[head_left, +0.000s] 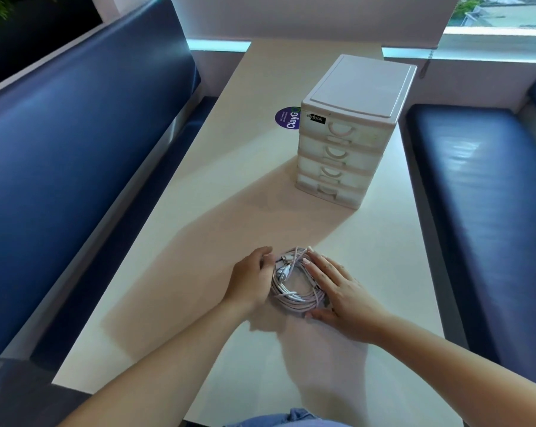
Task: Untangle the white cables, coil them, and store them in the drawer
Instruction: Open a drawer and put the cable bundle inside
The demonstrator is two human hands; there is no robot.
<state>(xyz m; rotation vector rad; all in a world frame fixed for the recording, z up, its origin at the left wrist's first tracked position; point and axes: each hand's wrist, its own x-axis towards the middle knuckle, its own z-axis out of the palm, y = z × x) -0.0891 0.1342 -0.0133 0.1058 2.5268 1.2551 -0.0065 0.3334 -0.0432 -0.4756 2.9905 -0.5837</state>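
Both hands on the coiled cables (294, 292): left hand (250, 280) grip curled round them, right hand (337, 289) flat. Coiling looks done; a drawer (337, 163) likely needs opening next.

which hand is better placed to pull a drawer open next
Right, probably. The right hand lies flat on the cable bundle, gripping nothing, and the drawer unit stands ahead to the right. The left hand curls round the bundle's edge and can hold it.
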